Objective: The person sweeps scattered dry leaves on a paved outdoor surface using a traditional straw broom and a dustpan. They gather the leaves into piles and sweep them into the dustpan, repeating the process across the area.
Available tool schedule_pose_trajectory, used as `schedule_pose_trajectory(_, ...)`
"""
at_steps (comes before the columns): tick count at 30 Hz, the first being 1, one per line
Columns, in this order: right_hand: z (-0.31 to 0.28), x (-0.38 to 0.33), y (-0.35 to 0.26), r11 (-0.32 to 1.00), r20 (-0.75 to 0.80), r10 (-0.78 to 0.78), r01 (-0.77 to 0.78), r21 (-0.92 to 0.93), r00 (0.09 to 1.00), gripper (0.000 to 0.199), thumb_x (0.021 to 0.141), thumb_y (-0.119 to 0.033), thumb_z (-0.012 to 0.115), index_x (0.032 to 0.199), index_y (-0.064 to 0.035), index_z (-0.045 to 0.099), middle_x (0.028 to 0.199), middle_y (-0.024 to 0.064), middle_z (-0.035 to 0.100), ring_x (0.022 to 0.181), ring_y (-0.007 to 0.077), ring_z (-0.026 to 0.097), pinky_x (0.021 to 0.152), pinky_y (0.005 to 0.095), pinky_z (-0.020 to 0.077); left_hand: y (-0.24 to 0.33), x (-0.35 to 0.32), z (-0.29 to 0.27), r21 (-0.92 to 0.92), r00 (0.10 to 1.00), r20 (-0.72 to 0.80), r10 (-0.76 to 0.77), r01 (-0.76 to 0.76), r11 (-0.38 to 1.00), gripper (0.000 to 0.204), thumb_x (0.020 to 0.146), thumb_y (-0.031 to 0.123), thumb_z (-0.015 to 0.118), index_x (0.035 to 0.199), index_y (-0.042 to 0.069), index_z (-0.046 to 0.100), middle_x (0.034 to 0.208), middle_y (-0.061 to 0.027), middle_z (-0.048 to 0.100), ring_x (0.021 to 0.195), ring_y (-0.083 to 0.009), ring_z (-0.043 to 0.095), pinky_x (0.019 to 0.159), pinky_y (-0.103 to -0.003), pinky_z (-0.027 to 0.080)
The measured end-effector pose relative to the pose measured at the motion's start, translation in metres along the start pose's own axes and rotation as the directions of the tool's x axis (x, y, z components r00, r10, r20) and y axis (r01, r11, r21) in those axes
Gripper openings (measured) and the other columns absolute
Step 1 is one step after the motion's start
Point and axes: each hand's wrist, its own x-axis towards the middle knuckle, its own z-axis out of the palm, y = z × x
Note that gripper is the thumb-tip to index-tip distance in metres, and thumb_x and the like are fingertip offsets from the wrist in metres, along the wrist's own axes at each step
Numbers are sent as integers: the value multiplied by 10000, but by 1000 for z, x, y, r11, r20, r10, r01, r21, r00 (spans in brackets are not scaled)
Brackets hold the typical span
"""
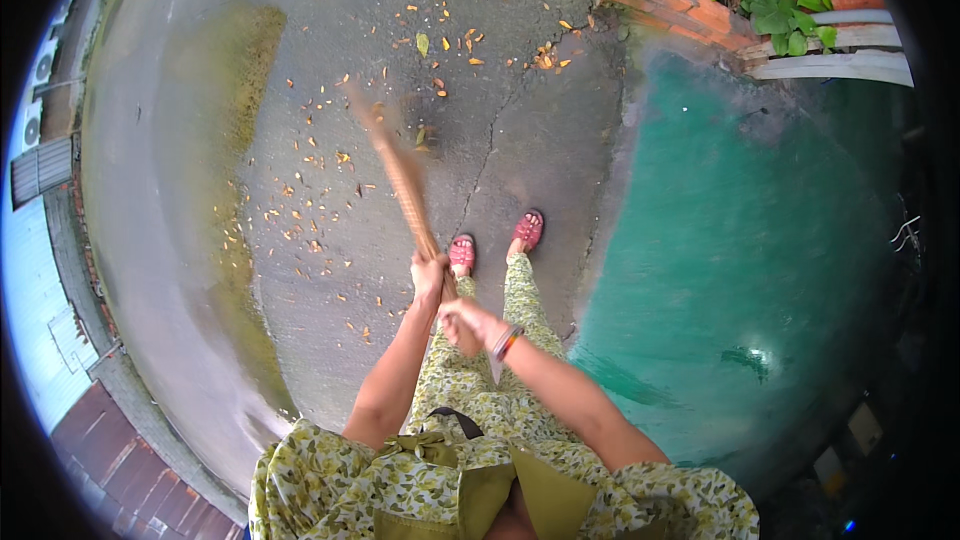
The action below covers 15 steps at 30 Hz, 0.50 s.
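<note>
Left hand (429, 278) and right hand (473, 326) gripped a broom (408, 185) mid-frame.
Both were clamped around it; leaves (548, 58) littered the upper center.

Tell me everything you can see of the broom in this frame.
The broom is long, slim and tan-brown, apparently of plant fibre, with a ridged, bound-looking middle. Both hands grip it: the left hand farther along, the right hand nearer the body, with a short brown end showing below. It slants forward and to the person's left over the grey pavement. Its far end is smeared by motion blur, so its bristles and any ground contact cannot be made out.
</note>
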Motion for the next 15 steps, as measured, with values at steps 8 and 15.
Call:
schedule_pose_trajectory(8,-30,-127,-27,970,-31,-239,237,-48,971,122,789,-101,575,725,-19,511,548,61,512,394,144,496,357,298,433,47,-96,107,-43,951,38,307,-306,951,627,745,-23,536,1303,106,281,858,-96,518,575,-167,539,430,-283,465)
schedule_pose_trajectory(15,-62,-142,-101,874,-438,-385,474,112,812,111,823,-149,566,772,-60,523,635,41,527,527,165,534,523,323,489,59,-49,250,-93,716,696,45,28,995,742,700,0,626,1371,16,312,699,-74,572,509,-165,556,438,-303,473)
